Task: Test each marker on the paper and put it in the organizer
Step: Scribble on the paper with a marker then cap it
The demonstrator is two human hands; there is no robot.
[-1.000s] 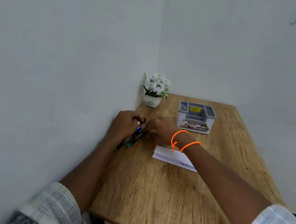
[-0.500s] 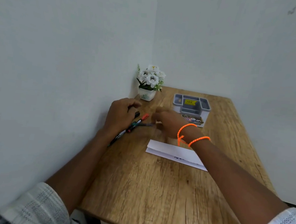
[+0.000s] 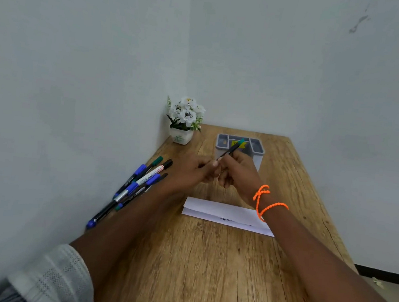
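I hold a green-capped marker [image 3: 231, 149] between both hands above the wooden table [image 3: 206, 262]. My right hand [image 3: 239, 173] has its fingers curled round the dark barrel, and the marker slants up and away from me, so its teal-green end shows in front of the organizer [image 3: 257, 152]. My left hand [image 3: 191, 172] meets the right one at the marker's near end, with its fingertips closed on that end; how much of it they cover I cannot tell, since the knuckles hide it.

The grey organizer stands on the table beyond my hands, with several open compartments and a yellow label [image 3: 238, 144] inside. I see no marker standing in it. The white paper [image 3: 224, 213] lies flat just nearer to me than my hands, folded, with a dark scribble on it beside my right wrist.

The other markers [image 3: 138, 183] lie in a loose heap by the wall to my left, next to my left forearm: blue caps, a green one, and a white-barrelled one with a black cap.

A small white pot of white flowers [image 3: 184, 119] sits in the table's far left corner. An orange beaded bracelet [image 3: 265, 202] circles my right wrist.
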